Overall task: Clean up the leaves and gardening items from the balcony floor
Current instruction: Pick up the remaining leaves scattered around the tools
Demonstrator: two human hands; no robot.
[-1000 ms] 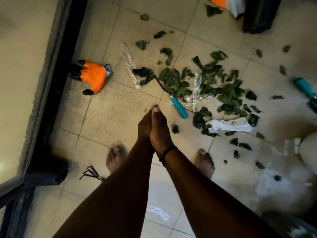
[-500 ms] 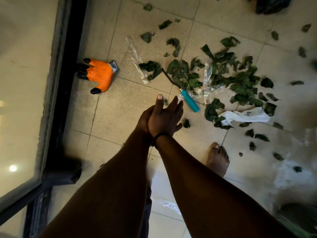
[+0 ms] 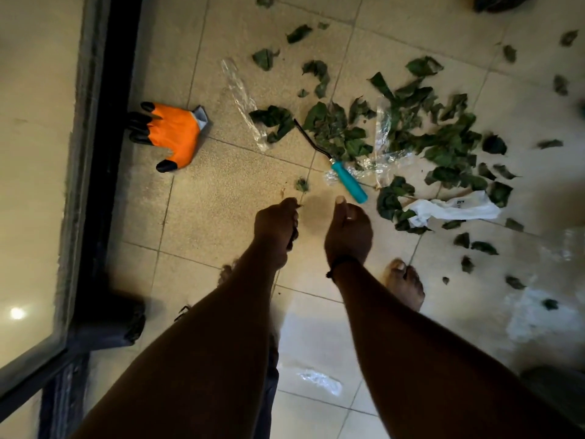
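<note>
Tiled balcony floor (image 3: 221, 198), seen straight down. Black door frame (image 3: 101, 153) along left edge, glass panel beyond it.

Orange glove (image 3: 175, 134) with black fingertips flat on floor, fingertips touching door frame, well left of the leaf mess.

Green leaves (image 3: 411, 131) scattered thick across upper right, stragglers out toward top and right edges. One small leaf scrap (image 3: 301, 184) alone just beyond left hand.

Hand tool with teal handle (image 3: 349, 182) and thin black shank (image 3: 311, 139) lying diagonal, shank buried into leaf pile, handle end nearest right hand. Clear plastic wrap (image 3: 242, 99) strip left of the shank; more crumpled clear plastic (image 3: 380, 147) under and beside the handle. White crumpled wrapper (image 3: 452, 209) right of handle, on top of leaves. Another clear plastic scrap (image 3: 319, 380) near bottom centre, between the forearms.

Bare right foot (image 3: 403, 285) planted beside right forearm. Small black rake tines partly hidden behind left forearm, hard to make out.

Left hand (image 3: 277, 226) and right hand (image 3: 348, 231) both extended forward and down, apart, over bare tile short of the handle. Both with fingers curled in, backs to camera. Right thumb pointing forward, black band at wrist. Cannot tell whether either holds anything.
</note>
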